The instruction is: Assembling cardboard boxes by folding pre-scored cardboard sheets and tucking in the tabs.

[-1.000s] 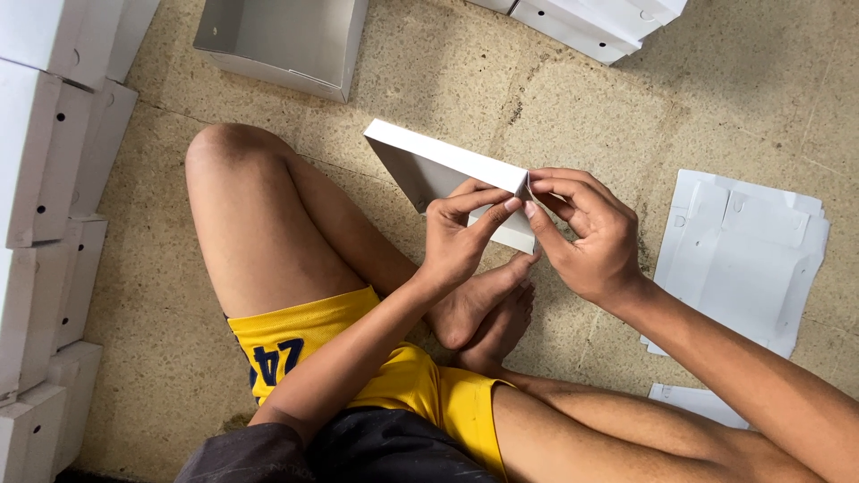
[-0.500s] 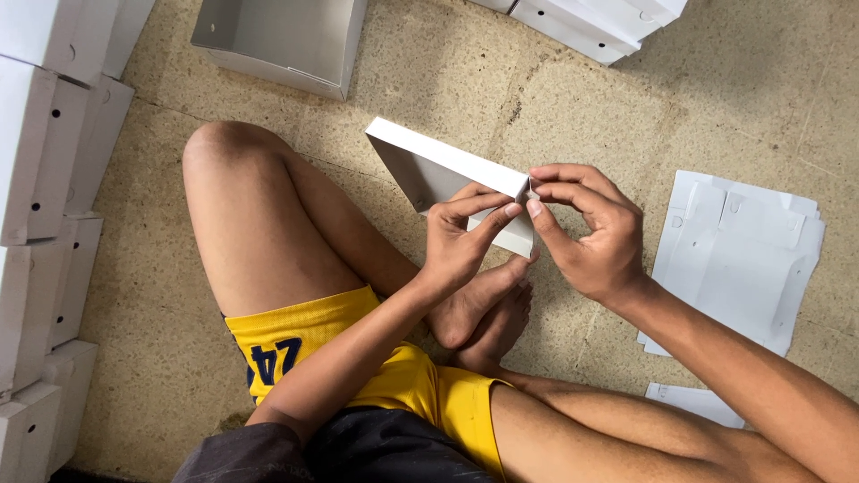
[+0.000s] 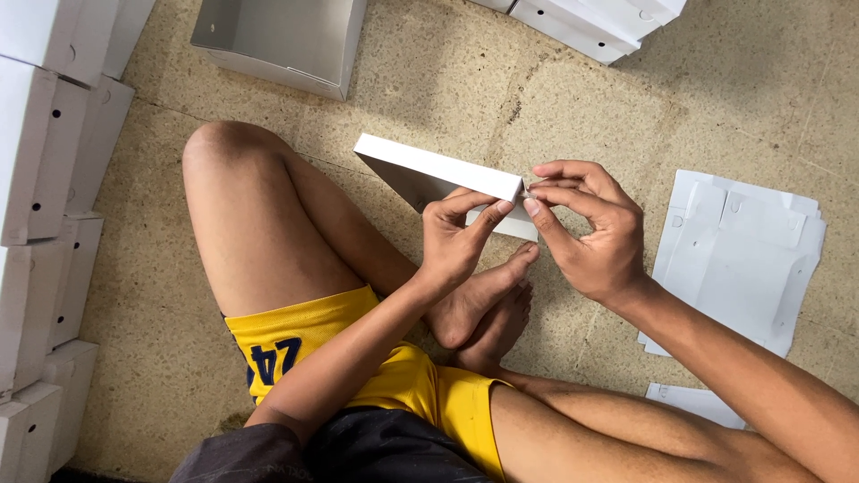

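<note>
Cardboard is what you are handling, and from its look it should be light, thin and fairly stiff along its creases, yet easy to dent if you squeeze a bare panel.

Far left of the frame, a stack of finished white boxes [image 3: 40, 161] runs down the edge, small round holes showing in their sides. At the upper left an open grey-white box tray [image 3: 277, 40] sits on the speckled floor [image 3: 161, 304].

At the centre, above your crossed legs and bare feet, you hold the half-folded white box [image 3: 438, 174] off the floor, its long edge tilted up and toward the upper left. Your left hand [image 3: 452, 246] supports it from below, fingers curled onto the near wall and fingertips pressing by the right corner. Your right hand [image 3: 586, 228] meets it at that same corner, thumb and forefinger closed narrowly on the small flap there; whether the flap is tucked in I cannot tell.

Judging by the thin walls, the corners and folded edges are the places to hold, since a doubled fold resists bending. The matte surface looks unlikely to slip in dry fingers.

Right of your hands, flat die-cut box blanks [image 3: 738, 255] lie in a low pile, with another sheet [image 3: 693, 402] just below. At the top right, more closed white boxes [image 3: 599, 18] rest at the frame edge.
</note>
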